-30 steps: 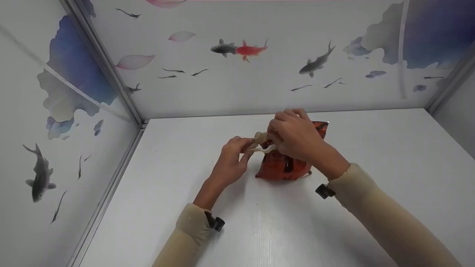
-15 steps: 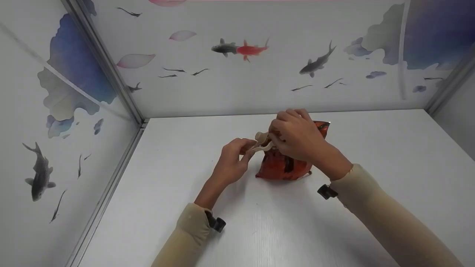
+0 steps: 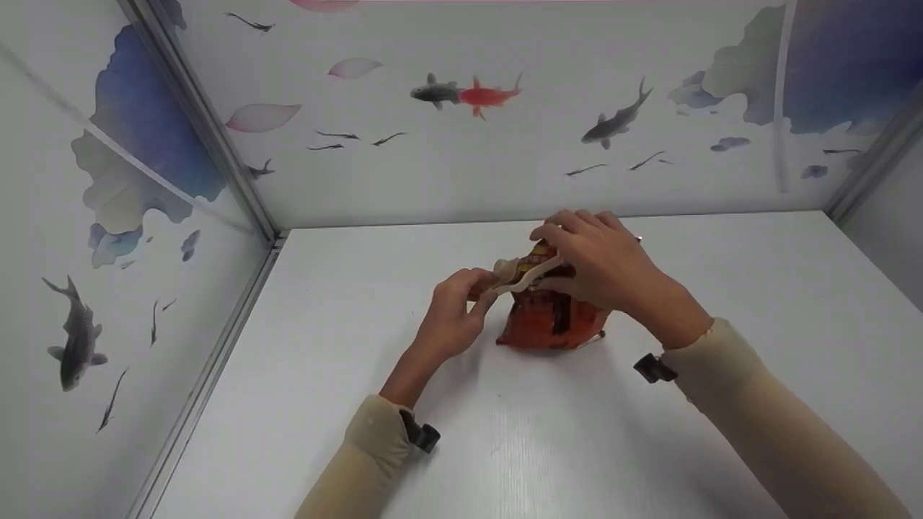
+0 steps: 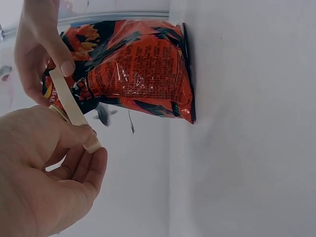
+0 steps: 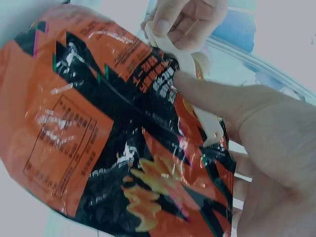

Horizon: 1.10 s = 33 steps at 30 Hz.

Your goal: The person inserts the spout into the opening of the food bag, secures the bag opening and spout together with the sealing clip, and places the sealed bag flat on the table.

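A glossy red-orange snack bag (image 3: pixel 551 321) with black print stands on the white table. Across its gathered neck runs a cream plastic bag clip (image 3: pixel 537 272), its two arms spread apart around the bag. My left hand (image 3: pixel 454 310) pinches the clip's left end between thumb and fingers, as the left wrist view confirms at the clip's near tip (image 4: pixel 91 145). From the right, my right hand (image 3: pixel 613 267) holds the upper bag. Its thumb (image 5: pixel 207 91) lies on the bag's near face beside the clip, while its fingers reach behind, partly hidden by the bag.
The white table (image 3: pixel 346 324) meets a back wall (image 3: pixel 461 180) printed with fish and petals close behind the bag. A metal-edged side wall (image 3: pixel 43 216) stands on the left. Small black cameras (image 3: pixel 652 367) sit on both sleeve cuffs.
My right hand has shifted right, its fingers spreading wider over the bag, and more of the clip and bag neck now shows. My left hand stays almost in place at the clip's end.
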Each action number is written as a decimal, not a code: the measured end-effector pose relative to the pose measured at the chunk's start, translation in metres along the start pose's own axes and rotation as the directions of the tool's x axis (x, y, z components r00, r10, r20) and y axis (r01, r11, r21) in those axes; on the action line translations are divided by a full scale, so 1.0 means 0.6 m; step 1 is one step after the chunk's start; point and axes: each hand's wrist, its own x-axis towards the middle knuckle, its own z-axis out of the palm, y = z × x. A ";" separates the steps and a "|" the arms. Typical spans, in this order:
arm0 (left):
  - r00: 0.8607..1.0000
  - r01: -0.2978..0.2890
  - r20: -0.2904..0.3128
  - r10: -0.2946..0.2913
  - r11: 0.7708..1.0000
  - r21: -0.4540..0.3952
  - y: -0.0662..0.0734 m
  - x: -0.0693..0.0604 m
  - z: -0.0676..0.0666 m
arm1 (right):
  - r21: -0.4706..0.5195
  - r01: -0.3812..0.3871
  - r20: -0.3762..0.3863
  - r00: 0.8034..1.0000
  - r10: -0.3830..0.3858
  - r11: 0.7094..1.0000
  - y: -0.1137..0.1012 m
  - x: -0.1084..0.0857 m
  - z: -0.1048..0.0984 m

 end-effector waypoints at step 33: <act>0.989 -0.148 -0.013 0.150 0.984 0.103 0.000 0.003 0.008 | 0.114 0.038 -0.071 0.997 -0.030 0.993 0.023 -0.006 0.001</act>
